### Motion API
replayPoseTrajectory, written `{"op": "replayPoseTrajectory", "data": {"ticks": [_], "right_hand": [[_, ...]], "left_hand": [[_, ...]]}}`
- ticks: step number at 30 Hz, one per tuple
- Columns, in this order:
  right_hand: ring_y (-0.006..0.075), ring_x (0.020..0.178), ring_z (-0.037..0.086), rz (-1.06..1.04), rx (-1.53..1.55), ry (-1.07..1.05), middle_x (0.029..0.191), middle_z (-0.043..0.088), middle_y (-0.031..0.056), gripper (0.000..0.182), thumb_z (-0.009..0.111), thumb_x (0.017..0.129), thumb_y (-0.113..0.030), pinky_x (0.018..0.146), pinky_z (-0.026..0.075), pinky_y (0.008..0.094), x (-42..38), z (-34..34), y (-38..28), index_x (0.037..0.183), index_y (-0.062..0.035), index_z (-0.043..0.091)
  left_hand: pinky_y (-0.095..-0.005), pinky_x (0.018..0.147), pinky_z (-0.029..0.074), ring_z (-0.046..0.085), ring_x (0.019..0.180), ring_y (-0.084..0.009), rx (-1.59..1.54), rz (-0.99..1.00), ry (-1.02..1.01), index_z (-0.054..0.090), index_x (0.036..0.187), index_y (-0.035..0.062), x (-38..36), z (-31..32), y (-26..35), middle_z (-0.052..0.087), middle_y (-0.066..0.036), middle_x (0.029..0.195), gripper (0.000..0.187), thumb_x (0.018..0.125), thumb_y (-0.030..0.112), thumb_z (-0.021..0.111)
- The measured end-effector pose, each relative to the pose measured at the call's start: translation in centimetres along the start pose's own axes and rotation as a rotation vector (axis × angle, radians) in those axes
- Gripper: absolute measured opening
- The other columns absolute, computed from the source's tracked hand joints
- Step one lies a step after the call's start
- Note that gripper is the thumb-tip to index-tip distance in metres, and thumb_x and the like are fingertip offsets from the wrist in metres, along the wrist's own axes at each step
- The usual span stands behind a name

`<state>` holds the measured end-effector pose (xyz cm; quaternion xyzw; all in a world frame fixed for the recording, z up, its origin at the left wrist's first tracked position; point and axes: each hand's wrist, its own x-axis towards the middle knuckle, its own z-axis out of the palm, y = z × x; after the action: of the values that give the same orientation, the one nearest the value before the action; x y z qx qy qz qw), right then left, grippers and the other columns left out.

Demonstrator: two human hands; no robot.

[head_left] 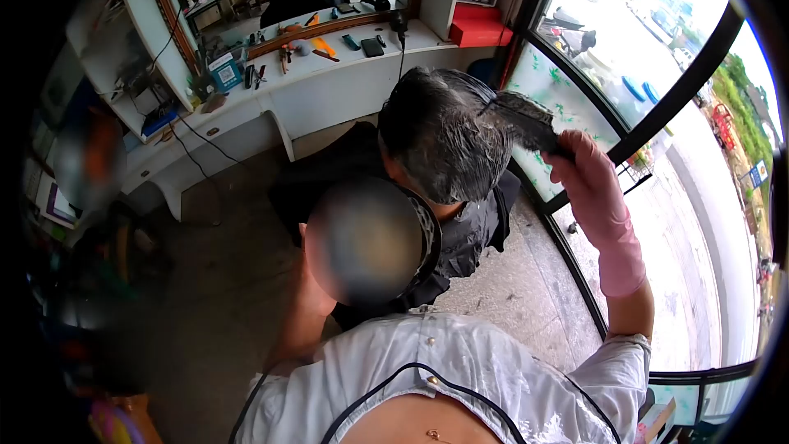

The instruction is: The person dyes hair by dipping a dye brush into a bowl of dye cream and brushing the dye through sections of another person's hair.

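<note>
A pink glove covers my right hand (596,189), which is closed around a dark hair dye brush (530,122). The brush's head rests against the side of a seated person's wet-looking dark hair (452,136), which is streaked with greyish cream. My bare left hand (316,284) grips the left side of a dark round bowl (431,238), held close to my chest behind that person. Blur hides the bowl's contents and most of my left fingers. A black cape (481,238) drapes the seated person's shoulders.
A white counter (304,86) with clippers, combs and a phone runs below a framed mirror (230,29). A red box (481,26) sits at its right end. Glass doors (612,148) stand close on my right. A cable (197,152) hangs at left.
</note>
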<state>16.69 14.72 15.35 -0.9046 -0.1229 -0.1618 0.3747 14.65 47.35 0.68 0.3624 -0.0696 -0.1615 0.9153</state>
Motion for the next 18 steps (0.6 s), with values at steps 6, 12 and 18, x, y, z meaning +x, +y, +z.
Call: {"op": "replayPoseTrajectory", "data": {"ticks": [6, 12, 18], "right_hand": [[0.0255, 0.060, 0.060, -0.066, -0.506, 0.049, 0.070, 0.060, 0.0114, 0.013, 0.054, 0.088, -0.011, 0.054, 0.046, 0.0345, 2.0, 1.6, -4.6, 0.099, -0.0039, 0.059], [0.0308, 0.057, 0.059, -0.123, -0.692, 0.027, 0.066, 0.058, 0.0125, 0.014, 0.054, 0.089, -0.014, 0.052, 0.045, 0.0383, 3.7, 3.6, -5.8, 0.098, -0.0051, 0.060], [0.0322, 0.055, 0.059, -0.030, -0.892, -0.102, 0.064, 0.056, 0.0155, 0.013, 0.049, 0.091, -0.015, 0.049, 0.046, 0.0417, 7.8, 7.3, -5.8, 0.090, -0.0042, 0.056]], "left_hand": [[-0.0495, 0.108, 0.026, 0.028, 0.134, -0.0323, -0.154, -0.094, -0.226, 0.020, 0.144, 0.0083, 1.0, -2.9, 1.3, 0.024, -0.015, 0.148, 0.081, 0.088, 0.067, 0.026], [-0.0485, 0.109, 0.026, 0.027, 0.135, -0.0314, -0.307, -0.082, -0.367, 0.018, 0.145, 0.0085, 2.5, -5.9, 0.9, 0.022, -0.015, 0.148, 0.080, 0.089, 0.065, 0.028], [-0.0491, 0.109, 0.025, 0.024, 0.136, -0.0323, -0.156, -0.188, -0.269, 0.016, 0.145, 0.0082, 2.7, -5.1, 3.6, 0.021, -0.016, 0.149, 0.081, 0.089, 0.065, 0.029]]}}
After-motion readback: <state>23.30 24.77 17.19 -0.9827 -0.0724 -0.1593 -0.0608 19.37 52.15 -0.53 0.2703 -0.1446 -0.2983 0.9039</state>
